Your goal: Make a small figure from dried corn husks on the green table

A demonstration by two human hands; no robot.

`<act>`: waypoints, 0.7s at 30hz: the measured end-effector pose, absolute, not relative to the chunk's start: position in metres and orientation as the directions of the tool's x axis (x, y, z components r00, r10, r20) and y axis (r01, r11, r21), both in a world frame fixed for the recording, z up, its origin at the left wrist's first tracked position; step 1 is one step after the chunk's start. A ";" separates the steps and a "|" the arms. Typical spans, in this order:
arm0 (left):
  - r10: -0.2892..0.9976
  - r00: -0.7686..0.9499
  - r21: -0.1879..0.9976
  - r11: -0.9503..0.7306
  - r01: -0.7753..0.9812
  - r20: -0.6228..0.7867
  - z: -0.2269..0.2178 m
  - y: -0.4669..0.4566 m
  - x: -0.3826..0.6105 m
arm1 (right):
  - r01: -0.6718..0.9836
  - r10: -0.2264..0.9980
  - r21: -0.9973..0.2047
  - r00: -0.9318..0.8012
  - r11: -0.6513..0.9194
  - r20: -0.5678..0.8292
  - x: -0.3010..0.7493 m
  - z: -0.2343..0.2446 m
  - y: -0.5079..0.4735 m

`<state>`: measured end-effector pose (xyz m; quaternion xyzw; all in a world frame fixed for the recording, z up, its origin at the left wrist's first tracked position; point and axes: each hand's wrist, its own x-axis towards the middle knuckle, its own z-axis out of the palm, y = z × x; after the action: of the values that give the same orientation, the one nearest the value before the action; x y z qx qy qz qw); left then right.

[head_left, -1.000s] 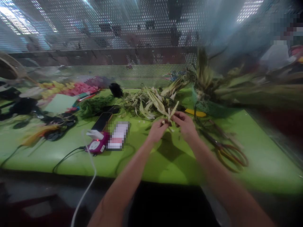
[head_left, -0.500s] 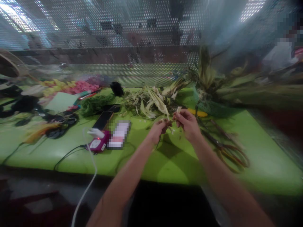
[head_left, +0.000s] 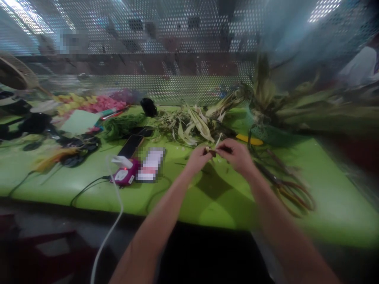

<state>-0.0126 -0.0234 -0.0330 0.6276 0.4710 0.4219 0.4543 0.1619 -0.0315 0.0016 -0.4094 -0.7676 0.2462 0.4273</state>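
Observation:
Both of my hands meet above the middle of the green table (head_left: 213, 205). My left hand (head_left: 197, 157) and my right hand (head_left: 237, 154) are closed in a pinch on a thin pale leaf strip (head_left: 215, 144) that pokes up between them. A pile of pale and green leaf strips (head_left: 192, 124) lies just behind my hands. The picture is blurred, so finger detail is unclear.
Large scissors with red-brown handles (head_left: 288, 189) lie right of my right hand, a yellow tool (head_left: 249, 139) behind it. A phone (head_left: 130, 145), a magenta device (head_left: 124, 175) with cables, green sprigs (head_left: 120, 126) and pink and yellow pieces (head_left: 91, 103) sit to the left. A perforated metal wall (head_left: 189, 47) stands behind.
My hands have drawn closer together again on the strip after parting slightly. The view has shifted a little to the right and down.

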 end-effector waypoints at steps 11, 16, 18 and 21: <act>0.960 0.209 0.897 -0.254 0.361 0.188 -0.035 -0.025 -0.014 | 0.493 0.785 -0.611 -0.362 0.619 0.503 0.162 0.009 -0.034; 0.960 0.215 0.891 -0.250 0.379 0.178 -0.033 -0.026 -0.015 | 0.497 0.771 -0.590 -0.391 0.636 0.503 0.161 0.011 -0.036; 0.957 0.226 0.882 -0.258 0.393 0.180 -0.030 -0.028 -0.016 | 0.523 0.762 -0.557 -0.385 0.645 0.521 0.160 0.010 -0.037; 0.955 0.233 0.848 -0.272 0.456 0.181 -0.026 -0.031 -0.016 | 0.553 0.747 -0.512 -0.389 0.657 0.539 0.160 0.009 -0.037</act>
<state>-0.0155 -0.0308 -0.0259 0.7077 0.4984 0.3675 0.3400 0.1602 -0.0367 0.0088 -0.3947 -0.8238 0.1254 0.3870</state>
